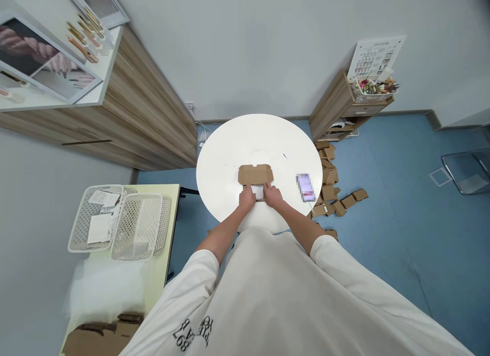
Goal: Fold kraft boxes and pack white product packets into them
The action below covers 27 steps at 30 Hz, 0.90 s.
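Note:
A small brown cardboard box [255, 173] lies opened on the round white table [229, 151], its lid flap folded back away from me. My left hand [247, 198] grips the box's near left side, fingers curled. My right hand [272, 195] grips the near right side the same way. Between the two hands a small white item [258, 192] shows inside the box. Both hands touch the cardboard at the table's near edge.
A phone [305, 187] lies on the table to the right. Several folded brown boxes [333, 187] are strewn on the blue floor at the right. White mesh baskets [126, 223] stand on a side table at the left. Wooden cabinets stand left and at the back right.

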Each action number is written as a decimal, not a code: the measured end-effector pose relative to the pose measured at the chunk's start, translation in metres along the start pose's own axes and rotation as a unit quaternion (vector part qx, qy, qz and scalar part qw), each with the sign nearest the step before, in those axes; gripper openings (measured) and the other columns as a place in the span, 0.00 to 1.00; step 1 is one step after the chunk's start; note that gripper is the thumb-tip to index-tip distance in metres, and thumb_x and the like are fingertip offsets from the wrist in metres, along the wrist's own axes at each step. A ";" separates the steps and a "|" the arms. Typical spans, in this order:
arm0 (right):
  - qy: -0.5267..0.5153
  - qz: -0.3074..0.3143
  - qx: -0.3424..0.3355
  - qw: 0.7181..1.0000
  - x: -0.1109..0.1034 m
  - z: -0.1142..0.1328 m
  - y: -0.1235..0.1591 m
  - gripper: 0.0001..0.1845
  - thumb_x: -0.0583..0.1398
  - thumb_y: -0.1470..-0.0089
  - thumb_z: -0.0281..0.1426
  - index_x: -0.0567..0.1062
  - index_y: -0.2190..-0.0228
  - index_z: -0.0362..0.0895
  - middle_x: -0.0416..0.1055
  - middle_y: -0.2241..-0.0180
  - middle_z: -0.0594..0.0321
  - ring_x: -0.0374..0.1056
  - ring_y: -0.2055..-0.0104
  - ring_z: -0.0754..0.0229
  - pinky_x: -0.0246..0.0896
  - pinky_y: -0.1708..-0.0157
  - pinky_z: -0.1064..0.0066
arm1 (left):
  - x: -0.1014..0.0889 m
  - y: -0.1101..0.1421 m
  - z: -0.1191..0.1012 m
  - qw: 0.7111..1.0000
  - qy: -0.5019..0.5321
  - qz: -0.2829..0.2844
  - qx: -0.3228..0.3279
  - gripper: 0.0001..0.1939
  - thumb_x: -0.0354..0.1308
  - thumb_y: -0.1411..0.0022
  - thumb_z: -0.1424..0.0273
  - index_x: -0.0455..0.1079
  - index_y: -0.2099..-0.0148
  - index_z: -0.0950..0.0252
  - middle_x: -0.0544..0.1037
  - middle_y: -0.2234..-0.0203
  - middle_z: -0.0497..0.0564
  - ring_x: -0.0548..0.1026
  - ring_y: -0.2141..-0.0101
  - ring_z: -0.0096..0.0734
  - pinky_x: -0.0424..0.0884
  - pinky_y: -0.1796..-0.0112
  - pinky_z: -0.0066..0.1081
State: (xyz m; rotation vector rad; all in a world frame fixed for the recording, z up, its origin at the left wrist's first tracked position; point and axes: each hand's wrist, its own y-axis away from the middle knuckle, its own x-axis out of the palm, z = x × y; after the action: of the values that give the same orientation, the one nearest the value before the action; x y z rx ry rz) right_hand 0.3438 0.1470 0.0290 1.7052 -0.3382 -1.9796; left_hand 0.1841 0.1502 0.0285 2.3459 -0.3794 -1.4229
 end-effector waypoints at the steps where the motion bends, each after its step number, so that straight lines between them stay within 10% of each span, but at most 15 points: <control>1: 0.001 0.000 0.000 1.000 0.000 0.000 0.000 0.39 0.60 0.42 0.26 0.53 0.33 0.42 0.54 0.34 0.43 0.63 0.47 0.45 0.60 0.52 0.59 | 0.000 0.003 0.000 0.999 -0.027 -0.008 0.024 0.18 0.55 0.34 0.74 0.63 0.43 0.63 0.70 0.44 0.63 0.73 0.47 0.48 0.68 0.51 0.40; 7: 0.015 0.001 0.005 1.000 -0.001 0.001 0.002 0.40 0.60 0.41 0.27 0.51 0.32 0.43 0.55 0.35 0.43 0.63 0.46 0.46 0.60 0.51 0.60 | 0.006 0.017 0.007 0.968 -0.130 0.068 0.204 0.16 0.50 0.33 0.75 0.69 0.45 0.63 0.70 0.43 0.60 0.69 0.43 0.49 0.64 0.46 0.44; 15: 0.039 0.003 -0.003 0.999 0.000 0.002 0.004 0.43 0.60 0.40 0.31 0.47 0.30 0.44 0.50 0.32 0.43 0.63 0.44 0.44 0.61 0.50 0.60 | 0.015 0.019 0.021 0.959 -0.148 0.079 0.229 0.23 0.53 0.36 0.76 0.65 0.39 0.63 0.61 0.32 0.60 0.64 0.37 0.49 0.61 0.42 0.46; 21: 0.010 -0.020 -0.021 1.000 -0.003 -0.003 0.014 0.39 0.59 0.39 0.33 0.52 0.31 0.44 0.48 0.30 0.46 0.60 0.42 0.44 0.61 0.48 0.58 | -0.001 0.005 0.030 0.985 -0.016 -0.006 0.169 0.19 0.50 0.34 0.75 0.67 0.42 0.61 0.71 0.42 0.56 0.70 0.43 0.42 0.65 0.43 0.40; 27: -0.189 -0.138 0.094 0.968 -0.011 -0.018 0.011 0.27 0.52 0.36 0.35 0.62 0.37 0.44 0.57 0.35 0.49 0.61 0.41 0.48 0.62 0.44 0.60 | -0.032 -0.020 0.051 0.977 0.155 -0.137 -0.044 0.18 0.50 0.34 0.73 0.64 0.43 0.60 0.72 0.45 0.57 0.71 0.44 0.39 0.67 0.44 0.38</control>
State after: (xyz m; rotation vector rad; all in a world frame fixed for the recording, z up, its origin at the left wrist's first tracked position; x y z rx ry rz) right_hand 0.3642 0.1460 0.0402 1.5435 -0.4532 -2.5582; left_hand 0.1249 0.1730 0.0236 2.5648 0.0949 -1.1265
